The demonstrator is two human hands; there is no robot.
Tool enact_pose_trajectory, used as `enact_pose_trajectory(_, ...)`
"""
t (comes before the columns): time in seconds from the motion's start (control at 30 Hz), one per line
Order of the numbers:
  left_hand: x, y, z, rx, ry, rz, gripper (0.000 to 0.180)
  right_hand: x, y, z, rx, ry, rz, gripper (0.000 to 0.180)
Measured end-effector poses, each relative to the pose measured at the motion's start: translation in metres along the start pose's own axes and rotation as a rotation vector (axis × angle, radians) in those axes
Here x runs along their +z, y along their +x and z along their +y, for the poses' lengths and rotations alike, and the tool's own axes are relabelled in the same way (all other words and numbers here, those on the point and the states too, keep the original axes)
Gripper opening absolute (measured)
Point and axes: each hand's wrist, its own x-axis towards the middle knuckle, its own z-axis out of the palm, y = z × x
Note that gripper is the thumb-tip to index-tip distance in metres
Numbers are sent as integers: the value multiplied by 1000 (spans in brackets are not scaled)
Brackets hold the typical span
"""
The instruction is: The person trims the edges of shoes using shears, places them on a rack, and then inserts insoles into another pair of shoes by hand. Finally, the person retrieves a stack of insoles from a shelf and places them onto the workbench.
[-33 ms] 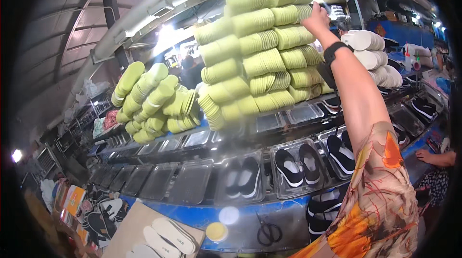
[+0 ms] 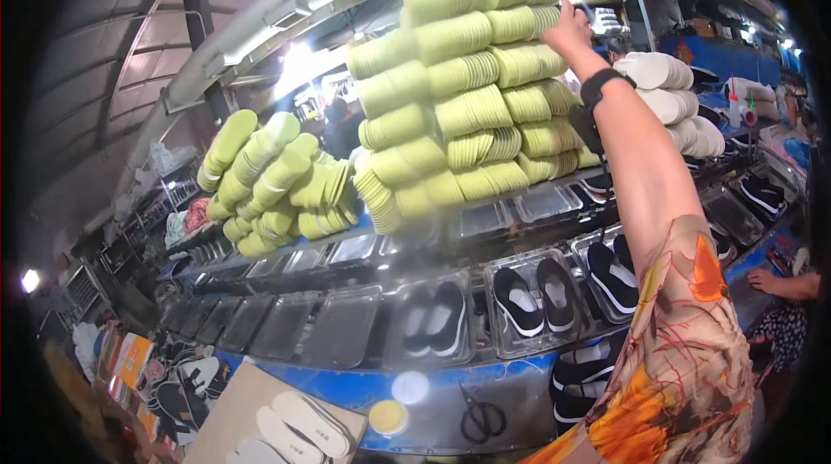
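Observation:
My right hand (image 2: 569, 32) is raised at the upper right end of a tall pile of yellow-green insoles (image 2: 472, 76). Its fingers curl against the end of a bundle in the second row from the top; part of the fingers is hidden. A dark band (image 2: 599, 89) circles that wrist, and a patterned sleeve (image 2: 684, 325) covers the upper arm. My left hand is out of view. A smaller, slumped pile of yellow-green insoles (image 2: 281, 171) lies to the left.
Clear trays (image 2: 343, 327) line the bench below the pile, some holding black shoes (image 2: 519, 301). Nearer lie black scissors (image 2: 481, 415), a yellow round lid (image 2: 388, 417) and white insoles (image 2: 303, 426) on a board. White insoles (image 2: 662, 72) are stacked at right, near another person's hand (image 2: 765, 281).

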Motion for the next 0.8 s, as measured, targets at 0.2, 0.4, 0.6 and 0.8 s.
enact_pose_trajectory(0.2, -13, 11, 7, 3, 224, -125, 42, 37, -63, -30, -559, 238, 256, 51)
enact_pose_trajectory(0.4, 7, 14, -38, 323, 396, 98, 55, 81, -203, -143, -931, 416, -183, 55)
enact_pose_trajectory(0.6, -33, -28, 62, -179, -185, 60, 51, 63, -140, -212, -714, 173, -89, 70)
enact_pose_trajectory(0.8, -56, -43, 88, -356, -257, -93, 45, 131, -88, -231, -641, -162, -138, 62)
